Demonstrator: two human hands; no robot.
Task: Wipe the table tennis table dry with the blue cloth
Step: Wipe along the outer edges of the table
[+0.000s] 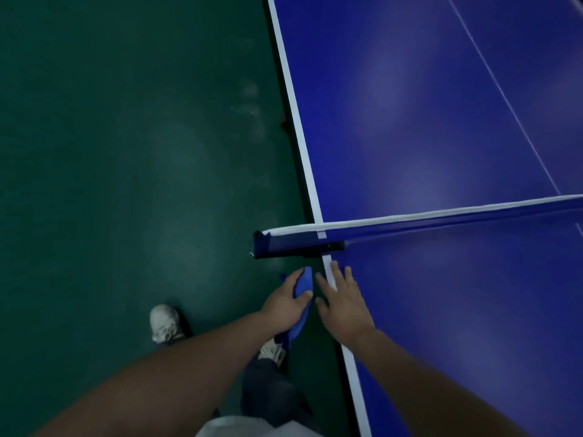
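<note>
Blue cloth [303,287] bunched in left hand [285,302]

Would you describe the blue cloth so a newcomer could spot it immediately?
On the table tennis table, follow the white side edge to the net post. Nearer the camera, over the green floor, the left hand grips the blue cloth; the right hand beside it holds nothing.

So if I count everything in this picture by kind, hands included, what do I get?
hands: 2, left hand and right hand
shoes: 2
cloth: 1
table: 1
net: 1
total: 7
</note>
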